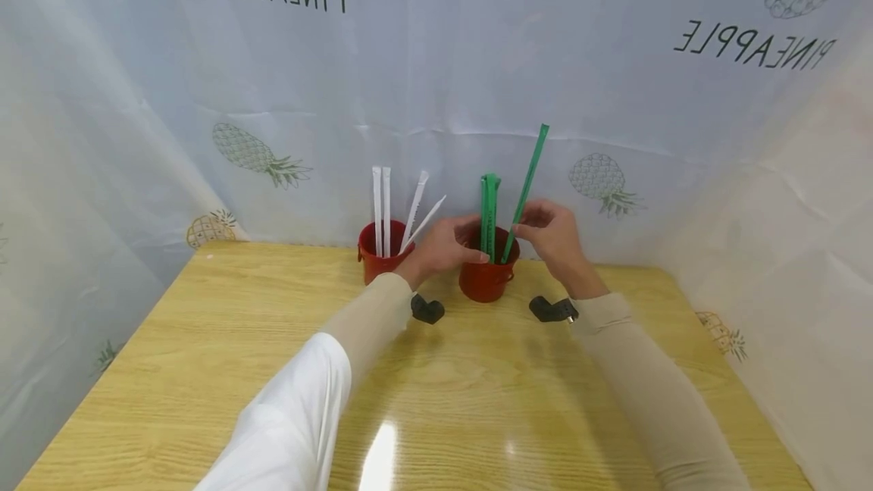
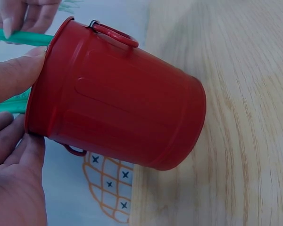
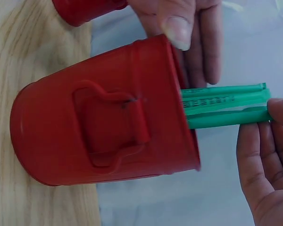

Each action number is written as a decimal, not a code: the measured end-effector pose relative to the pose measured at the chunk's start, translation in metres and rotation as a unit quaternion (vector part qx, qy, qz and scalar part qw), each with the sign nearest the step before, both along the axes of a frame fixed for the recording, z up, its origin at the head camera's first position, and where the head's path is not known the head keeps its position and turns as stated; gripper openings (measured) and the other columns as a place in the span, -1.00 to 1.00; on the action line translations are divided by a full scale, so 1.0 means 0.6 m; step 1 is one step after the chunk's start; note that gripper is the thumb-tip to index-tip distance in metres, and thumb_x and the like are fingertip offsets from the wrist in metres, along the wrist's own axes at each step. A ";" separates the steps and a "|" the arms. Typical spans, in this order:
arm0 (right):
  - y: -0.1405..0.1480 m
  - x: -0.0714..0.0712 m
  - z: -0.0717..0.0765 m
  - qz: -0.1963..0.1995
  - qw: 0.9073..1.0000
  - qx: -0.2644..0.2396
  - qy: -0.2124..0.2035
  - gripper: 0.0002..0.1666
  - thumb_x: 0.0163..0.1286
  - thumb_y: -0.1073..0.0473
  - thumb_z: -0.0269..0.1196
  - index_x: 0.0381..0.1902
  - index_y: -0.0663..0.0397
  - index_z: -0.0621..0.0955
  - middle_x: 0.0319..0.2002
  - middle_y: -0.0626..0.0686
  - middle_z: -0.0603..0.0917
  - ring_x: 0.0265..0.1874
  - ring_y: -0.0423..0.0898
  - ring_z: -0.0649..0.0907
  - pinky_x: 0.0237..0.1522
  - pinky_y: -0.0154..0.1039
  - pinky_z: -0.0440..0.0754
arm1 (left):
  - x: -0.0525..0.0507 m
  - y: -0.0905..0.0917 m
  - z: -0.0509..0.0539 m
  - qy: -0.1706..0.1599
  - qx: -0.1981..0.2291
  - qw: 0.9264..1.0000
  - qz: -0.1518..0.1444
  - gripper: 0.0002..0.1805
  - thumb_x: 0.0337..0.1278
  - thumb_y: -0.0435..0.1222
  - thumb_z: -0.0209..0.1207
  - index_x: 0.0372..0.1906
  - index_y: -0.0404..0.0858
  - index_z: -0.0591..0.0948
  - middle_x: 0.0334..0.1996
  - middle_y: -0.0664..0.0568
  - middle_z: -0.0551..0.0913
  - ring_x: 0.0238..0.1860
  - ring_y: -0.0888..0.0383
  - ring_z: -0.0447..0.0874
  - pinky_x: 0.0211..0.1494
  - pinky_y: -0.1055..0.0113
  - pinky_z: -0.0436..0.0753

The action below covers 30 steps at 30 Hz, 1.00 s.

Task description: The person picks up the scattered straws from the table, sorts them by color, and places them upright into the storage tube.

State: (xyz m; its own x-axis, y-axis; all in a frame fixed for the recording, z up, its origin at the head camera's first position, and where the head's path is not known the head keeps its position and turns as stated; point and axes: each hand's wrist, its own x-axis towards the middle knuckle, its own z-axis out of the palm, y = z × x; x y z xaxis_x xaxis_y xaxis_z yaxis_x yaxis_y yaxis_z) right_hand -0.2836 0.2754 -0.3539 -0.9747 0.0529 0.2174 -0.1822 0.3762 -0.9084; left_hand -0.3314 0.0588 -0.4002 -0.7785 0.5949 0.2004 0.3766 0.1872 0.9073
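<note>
My left hand (image 1: pixel 439 248) holds the rim of a red metal bucket (image 1: pixel 483 285), thumb on the near side and fingers toward the far side. Several green paper-wrapped straws (image 1: pixel 489 207) stand in this bucket, leaning to its left. Between thumb and fingers, my right hand (image 1: pixel 558 239) pinches one green wrapped straw (image 1: pixel 532 169), which tilts right with its lower end inside the bucket. The right wrist view shows that grip on the straw (image 3: pixel 226 117) just beyond the rim. In the left wrist view, the bucket (image 2: pixel 118 94) hides most of the straws.
A second red bucket (image 1: pixel 379 267) with several white wrapped straws (image 1: pixel 382 211) stands left of my left hand. Both buckets are near the back edge of the wooden table (image 1: pixel 436 400). Behind them hangs a white pineapple-print curtain (image 1: pixel 436 59). Dark wrist-camera mounts show under both wrists.
</note>
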 end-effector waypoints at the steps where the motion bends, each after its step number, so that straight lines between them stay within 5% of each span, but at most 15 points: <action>1: -0.001 0.000 -0.002 -0.003 1.000 0.004 -0.004 -0.69 0.36 0.39 0.31 0.03 0.43 0.61 -0.18 0.12 0.70 -0.20 -0.19 0.65 -0.10 -0.50 0.67 | 0.001 0.000 0.000 -0.001 -0.001 1.000 0.001 -0.21 0.18 -0.37 0.42 0.53 -0.13 0.43 0.44 -0.01 0.57 0.49 0.00 0.51 0.55 0.10 0.50; 21: -0.005 -0.005 -0.035 -0.048 0.998 0.036 -0.032 -0.65 0.37 0.38 0.29 0.10 0.35 0.62 -0.04 0.26 0.69 -0.08 -0.02 0.65 -0.12 -0.44 0.66 | 0.003 0.004 -0.003 -0.009 0.007 1.000 -0.009 -0.20 0.20 -0.38 0.41 0.55 -0.16 0.40 0.49 -0.02 0.50 0.56 -0.01 0.41 0.61 0.11 0.42; 30: -0.002 0.011 -0.045 -0.062 0.994 0.084 0.021 -0.60 0.42 0.31 0.29 0.17 0.37 0.61 0.12 0.36 0.70 0.09 0.17 0.68 0.24 0.09 0.69 | 0.021 -0.003 -0.002 0.016 -0.023 0.999 0.031 -0.22 0.25 -0.28 0.38 0.55 -0.19 0.39 0.48 -0.07 0.51 0.52 -0.09 0.46 0.57 0.01 0.47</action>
State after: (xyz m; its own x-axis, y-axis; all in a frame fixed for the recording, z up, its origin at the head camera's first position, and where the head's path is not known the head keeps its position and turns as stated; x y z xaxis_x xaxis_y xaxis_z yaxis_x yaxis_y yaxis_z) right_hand -0.2772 0.2741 -0.3810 -0.9529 0.1325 0.2730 -0.1606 0.5432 -0.8241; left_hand -0.3189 0.0568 -0.4013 -0.8072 0.5553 0.2001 0.3925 0.2518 0.8846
